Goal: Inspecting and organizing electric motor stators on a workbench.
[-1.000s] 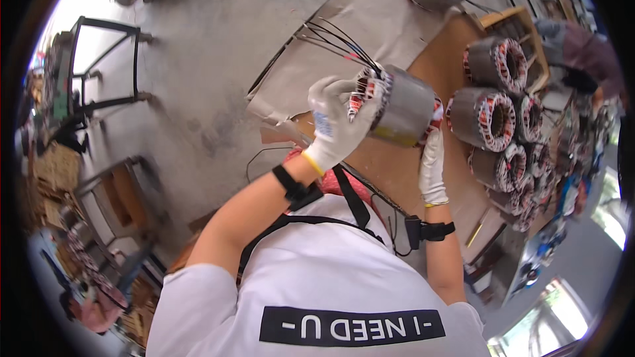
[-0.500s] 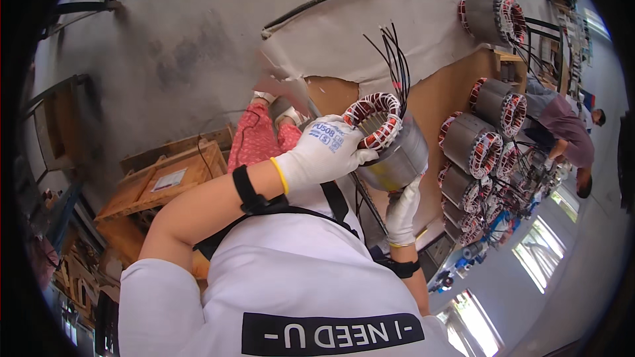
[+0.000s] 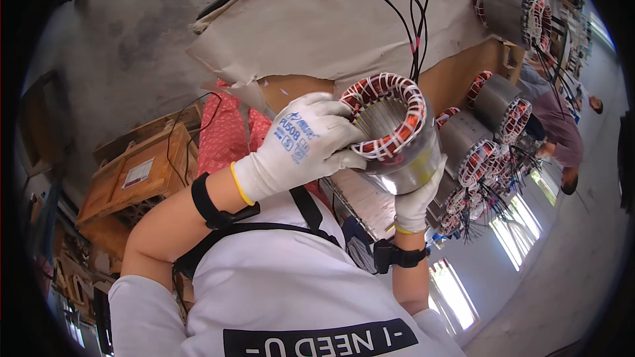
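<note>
Between my hands is a motor stator [image 3: 413, 158], a grey metal cylinder with a laced ring of red and white windings on its end. Its open bore faces up toward me, tilted, and several black lead wires [image 3: 417, 33] with red marks rise from its far side. My left hand [image 3: 301, 142], in a white knit glove, grips the winding ring at its left edge, fingers at the rim and thumb along the near side. My right hand [image 3: 421, 201], gloved alike, cups the cylinder's lower right side; some of its fingers are hidden behind the metal.
A paper-covered table [image 3: 297, 33] lies beyond the stator. More stators [image 3: 469, 139] stand in a cluster at right, one [image 3: 509, 10] at the far right. A wooden crate [image 3: 132, 175] is at left. Another person [image 3: 559, 119] is at the right.
The stator appears larger and nearer, its bore turned more toward me. Both hands keep their hold on it. The table and crate have shifted left in view.
</note>
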A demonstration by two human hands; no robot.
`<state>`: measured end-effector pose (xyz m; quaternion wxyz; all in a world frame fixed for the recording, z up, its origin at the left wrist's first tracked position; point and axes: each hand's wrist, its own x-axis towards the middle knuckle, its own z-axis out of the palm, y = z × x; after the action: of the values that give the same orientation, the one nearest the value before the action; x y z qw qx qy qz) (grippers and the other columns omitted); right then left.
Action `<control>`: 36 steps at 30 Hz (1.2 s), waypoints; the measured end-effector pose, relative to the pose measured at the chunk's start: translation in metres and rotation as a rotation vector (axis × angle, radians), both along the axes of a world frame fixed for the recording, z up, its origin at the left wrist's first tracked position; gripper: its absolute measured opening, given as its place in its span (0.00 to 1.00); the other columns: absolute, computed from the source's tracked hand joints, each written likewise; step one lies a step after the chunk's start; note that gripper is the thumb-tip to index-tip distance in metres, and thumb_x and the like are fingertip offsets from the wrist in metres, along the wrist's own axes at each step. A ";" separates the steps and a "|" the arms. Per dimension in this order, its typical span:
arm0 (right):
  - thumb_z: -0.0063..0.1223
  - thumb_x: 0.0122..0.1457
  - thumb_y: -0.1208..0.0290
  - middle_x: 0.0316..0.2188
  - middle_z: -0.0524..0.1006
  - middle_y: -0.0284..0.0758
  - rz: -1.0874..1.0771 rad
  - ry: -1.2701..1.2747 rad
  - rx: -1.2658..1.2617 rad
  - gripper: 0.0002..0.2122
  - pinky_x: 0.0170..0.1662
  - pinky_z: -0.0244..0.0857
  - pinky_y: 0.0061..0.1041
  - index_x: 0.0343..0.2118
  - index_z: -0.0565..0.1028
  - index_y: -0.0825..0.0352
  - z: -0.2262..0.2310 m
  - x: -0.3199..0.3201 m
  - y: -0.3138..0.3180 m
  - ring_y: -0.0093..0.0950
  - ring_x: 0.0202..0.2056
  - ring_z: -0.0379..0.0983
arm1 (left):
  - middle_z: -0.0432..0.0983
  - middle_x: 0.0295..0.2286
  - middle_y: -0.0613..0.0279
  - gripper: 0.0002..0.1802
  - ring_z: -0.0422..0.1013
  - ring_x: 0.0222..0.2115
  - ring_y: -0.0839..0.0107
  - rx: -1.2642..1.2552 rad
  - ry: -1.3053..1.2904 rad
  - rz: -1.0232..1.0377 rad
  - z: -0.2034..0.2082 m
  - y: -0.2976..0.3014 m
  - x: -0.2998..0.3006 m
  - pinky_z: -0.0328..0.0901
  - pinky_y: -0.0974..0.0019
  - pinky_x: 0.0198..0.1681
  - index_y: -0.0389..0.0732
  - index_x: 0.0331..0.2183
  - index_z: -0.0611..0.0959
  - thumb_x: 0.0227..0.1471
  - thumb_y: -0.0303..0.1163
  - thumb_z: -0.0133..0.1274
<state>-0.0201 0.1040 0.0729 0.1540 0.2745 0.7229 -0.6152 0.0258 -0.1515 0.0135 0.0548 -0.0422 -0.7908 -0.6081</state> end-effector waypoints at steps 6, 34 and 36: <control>0.35 0.68 0.50 0.54 0.73 0.36 -0.047 -0.195 -0.208 0.25 0.59 0.63 0.36 0.55 0.70 0.66 0.000 -0.066 0.005 0.33 0.54 0.70 | 0.77 0.29 0.50 0.17 0.72 0.35 0.51 0.109 -0.148 -0.139 0.006 0.023 -0.049 0.64 0.55 0.44 0.39 0.28 0.84 0.47 0.44 0.58; 0.33 0.70 0.51 0.62 0.61 0.35 0.056 -0.053 -0.012 0.28 0.65 0.50 0.34 0.64 0.55 0.67 0.015 0.045 0.001 0.31 0.61 0.58 | 0.77 0.34 0.51 0.20 0.73 0.37 0.52 0.068 -0.185 -0.156 0.009 -0.011 0.032 0.66 0.54 0.45 0.37 0.37 0.82 0.46 0.42 0.59; 0.34 0.69 0.53 0.62 0.62 0.36 0.548 0.224 0.606 0.27 0.64 0.53 0.34 0.64 0.57 0.68 0.006 0.026 0.003 0.30 0.61 0.60 | 0.77 0.35 0.50 0.20 0.73 0.37 0.51 0.119 -0.041 -0.055 -0.002 -0.002 0.028 0.66 0.53 0.43 0.36 0.38 0.81 0.44 0.38 0.59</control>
<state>0.0057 0.1068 0.0789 0.1445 0.0366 0.9296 -0.3371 0.0542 -0.1532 0.0114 0.0244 -0.0481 -0.7527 -0.6561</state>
